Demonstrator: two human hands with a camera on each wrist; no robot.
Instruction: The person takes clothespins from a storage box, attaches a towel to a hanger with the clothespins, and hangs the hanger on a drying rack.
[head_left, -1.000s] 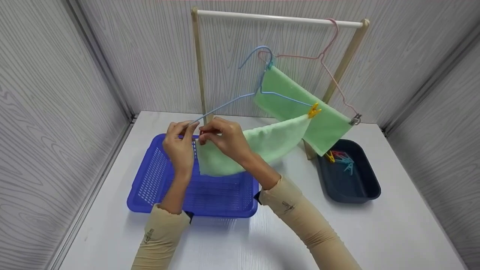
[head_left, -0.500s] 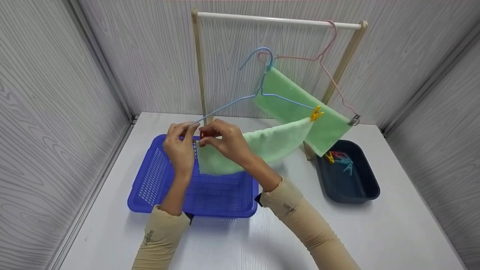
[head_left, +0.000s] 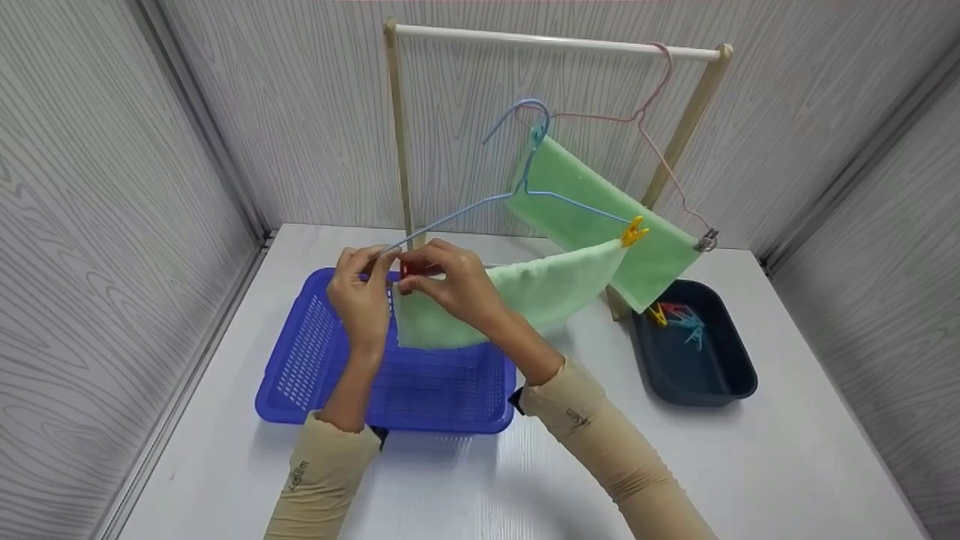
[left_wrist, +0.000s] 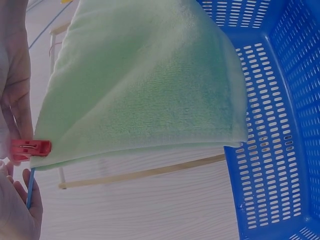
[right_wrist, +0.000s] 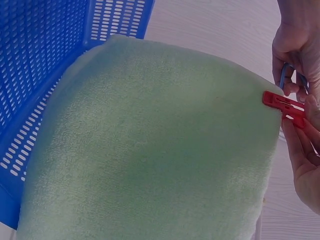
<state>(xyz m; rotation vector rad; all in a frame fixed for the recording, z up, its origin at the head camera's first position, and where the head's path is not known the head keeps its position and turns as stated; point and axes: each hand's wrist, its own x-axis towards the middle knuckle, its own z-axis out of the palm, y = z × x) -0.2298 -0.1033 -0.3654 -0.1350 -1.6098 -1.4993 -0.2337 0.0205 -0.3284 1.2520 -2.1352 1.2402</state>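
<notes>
My left hand (head_left: 361, 300) grips the lower left end of a blue wire hanger (head_left: 457, 215). Close beside it, my right hand (head_left: 461, 281) pinches a red clothespin (right_wrist: 285, 106), which sits over a corner of a light green towel (head_left: 559, 285). A yellow clothespin (head_left: 634, 232) fastens the towel's other top corner to the hanger's right end. The hanger's hook is off the rod, in midair. In the left wrist view the red clothespin (left_wrist: 31, 148) is at the towel corner, right by the hanger wire. The fingers partly hide how wire and clothespin meet.
Under the hands stands a blue plastic basket (head_left: 307, 375). A rack's white rod (head_left: 555, 39) carries a pink hanger (head_left: 660, 142) with a second green towel (head_left: 600, 202) clipped on, behind the blue hanger. At right, a dark tub (head_left: 739, 375) holds several clothespins (head_left: 684, 319).
The blue hanger's hook and yellow clothespin have shifted slightly down and right. More of the red clothespin shows between the right fingers. Both hands stay nearly in place.
</notes>
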